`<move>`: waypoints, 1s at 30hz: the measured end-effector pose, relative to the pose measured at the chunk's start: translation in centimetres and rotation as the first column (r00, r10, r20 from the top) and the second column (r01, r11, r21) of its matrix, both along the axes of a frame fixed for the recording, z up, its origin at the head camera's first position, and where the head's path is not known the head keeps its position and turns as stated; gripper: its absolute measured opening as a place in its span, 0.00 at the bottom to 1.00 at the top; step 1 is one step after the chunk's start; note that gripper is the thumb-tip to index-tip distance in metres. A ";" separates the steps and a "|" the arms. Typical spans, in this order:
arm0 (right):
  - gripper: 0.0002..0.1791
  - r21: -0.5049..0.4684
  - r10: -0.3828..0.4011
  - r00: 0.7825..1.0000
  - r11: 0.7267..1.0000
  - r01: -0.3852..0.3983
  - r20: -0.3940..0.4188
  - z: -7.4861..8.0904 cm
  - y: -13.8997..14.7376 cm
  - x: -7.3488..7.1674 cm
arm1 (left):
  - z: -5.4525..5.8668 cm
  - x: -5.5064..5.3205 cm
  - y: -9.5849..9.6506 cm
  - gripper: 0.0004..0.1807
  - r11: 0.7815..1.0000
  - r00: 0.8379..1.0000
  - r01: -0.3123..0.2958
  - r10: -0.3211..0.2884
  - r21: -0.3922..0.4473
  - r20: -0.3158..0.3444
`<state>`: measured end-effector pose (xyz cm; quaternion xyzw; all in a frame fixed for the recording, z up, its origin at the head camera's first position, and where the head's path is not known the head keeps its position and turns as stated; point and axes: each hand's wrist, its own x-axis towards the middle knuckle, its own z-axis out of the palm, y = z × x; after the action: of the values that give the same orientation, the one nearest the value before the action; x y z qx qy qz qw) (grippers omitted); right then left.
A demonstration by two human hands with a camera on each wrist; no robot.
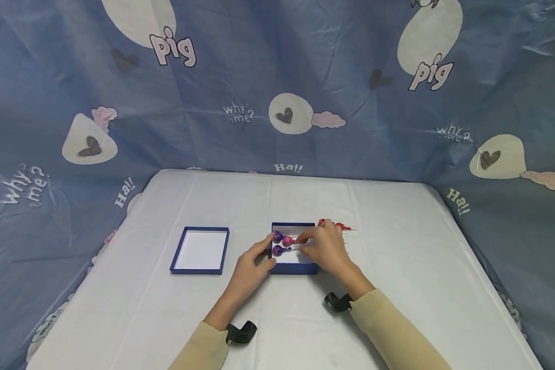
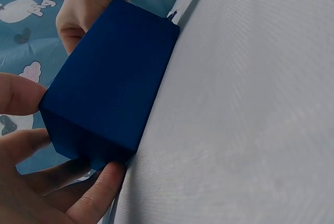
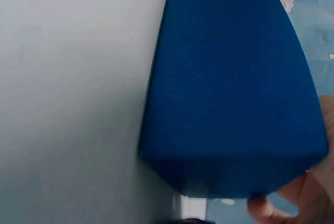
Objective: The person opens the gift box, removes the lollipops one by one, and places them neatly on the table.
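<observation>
A blue box (image 1: 293,269) with a white inside lies on the table, holding two purple-wrapped lollipops (image 1: 277,251) near its left wall. My left hand (image 1: 250,267) rests against the box's left side with fingers spread; its fingertips (image 2: 107,182) touch the blue wall in the left wrist view. Over the right half of the box, my right hand (image 1: 328,249) pinches the stick of a pink lollipop (image 1: 288,240), whose head is among the purple ones. In the right wrist view the box wall (image 3: 229,78) hides most of that grip.
A shallow blue lid (image 1: 196,272) with a white inside lies to the left of the box. Red-wrapped lollipops (image 1: 341,226) lie right of the box, partly behind my right hand, with several sticks poking out. A patterned blue cloth (image 1: 240,144) stands behind the white table (image 1: 166,318).
</observation>
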<state>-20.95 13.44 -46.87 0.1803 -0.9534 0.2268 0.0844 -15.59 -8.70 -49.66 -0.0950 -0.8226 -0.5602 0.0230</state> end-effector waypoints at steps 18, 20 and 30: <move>0.09 0.120 0.022 1.000 0.993 -0.023 0.014 0.3 -0.7 0.3 | 0.0 0.0 0.0 0.34 1.000 1.000 -0.009 0.009 -0.005 -0.002; 0.08 0.125 0.023 1.000 0.992 -0.025 0.017 0.3 -0.7 0.3 | 0.0 0.1 0.1 0.34 1.000 1.000 -0.010 0.010 -0.004 0.000; 0.07 0.159 0.004 0.999 0.987 -0.013 0.052 0.4 -1.0 0.4 | -0.2 0.2 0.1 0.34 1.000 1.000 -0.009 0.009 -0.006 -0.003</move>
<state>-20.55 12.46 -46.52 0.1846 -0.9696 0.1547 0.0440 -15.41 -8.56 -49.82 -0.0920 -0.8247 -0.5574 0.0264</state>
